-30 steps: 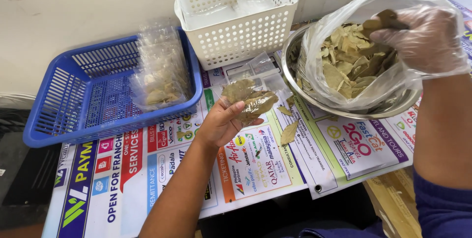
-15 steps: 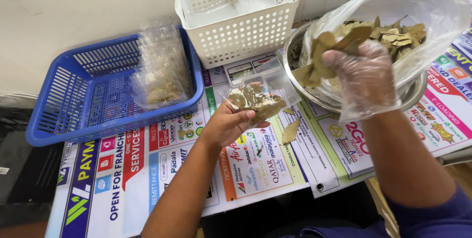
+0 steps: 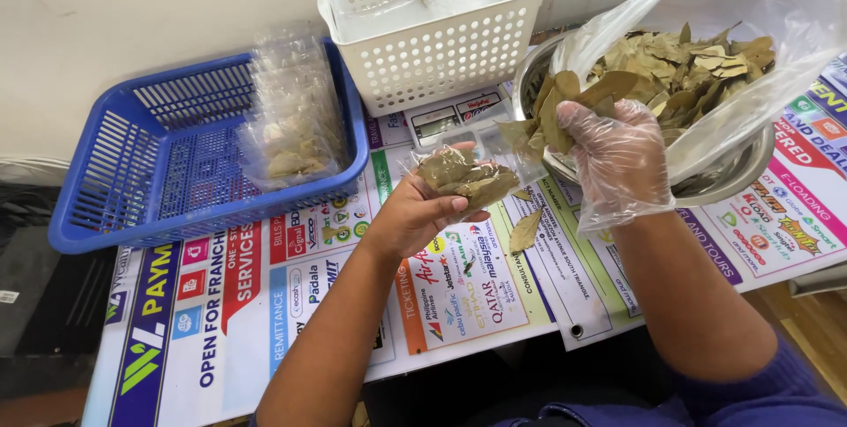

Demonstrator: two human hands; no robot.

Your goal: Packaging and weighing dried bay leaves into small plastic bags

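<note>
Head view: the bare left hand [image 3: 415,215] held a small clear packet [image 3: 468,176] of dried leaves, its mouth tipped toward two o'clock. The gloved right hand [image 3: 613,158] was closed on a bunch of dried leaves [image 3: 565,101] just beside that mouth, at the rim of the steel bowl [image 3: 732,182] holding the big leaf bag [image 3: 706,65]. Feeding well likely meant keeping the mouth wide and pushing leaves in lengthwise. One stray leaf [image 3: 525,233] lay on the printed sheet [image 3: 265,303] at six o'clock. The white basket [image 3: 432,48] stood at twelve and the blue basket [image 3: 132,171] with filled packets [image 3: 291,127] at nine, leaving open desk room only toward the near edge.
</note>
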